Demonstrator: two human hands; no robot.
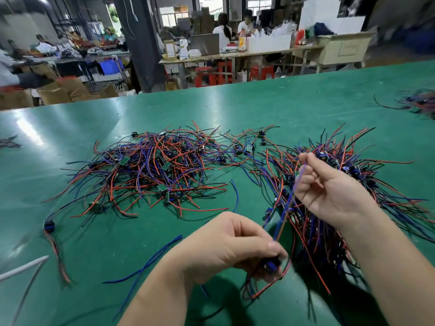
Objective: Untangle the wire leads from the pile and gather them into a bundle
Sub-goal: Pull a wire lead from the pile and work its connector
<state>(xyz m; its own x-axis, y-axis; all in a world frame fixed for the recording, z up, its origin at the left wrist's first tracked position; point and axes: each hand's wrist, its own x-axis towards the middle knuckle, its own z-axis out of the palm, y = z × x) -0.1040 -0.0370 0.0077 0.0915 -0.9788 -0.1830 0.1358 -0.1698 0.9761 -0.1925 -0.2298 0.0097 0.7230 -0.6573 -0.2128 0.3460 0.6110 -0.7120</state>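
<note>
A tangled pile of red, blue and black wire leads [150,170] with small green boards lies on the green table [259,102], centre left. A second heap of leads [348,184] spreads under my right arm. My left hand [230,245] is closed around a small blue-and-black part with red and black leads hanging below it. A blue wire [288,203] runs taut from that hand up to my right hand [329,187], which pinches its upper end between thumb and fingers.
Loose blue wires [150,262] lie near my left forearm. A single lead with a blue connector [49,225] sits at the left. A white stick [23,267] pokes in at the lower left. Another wire heap [419,102] is far right. People work at benches behind.
</note>
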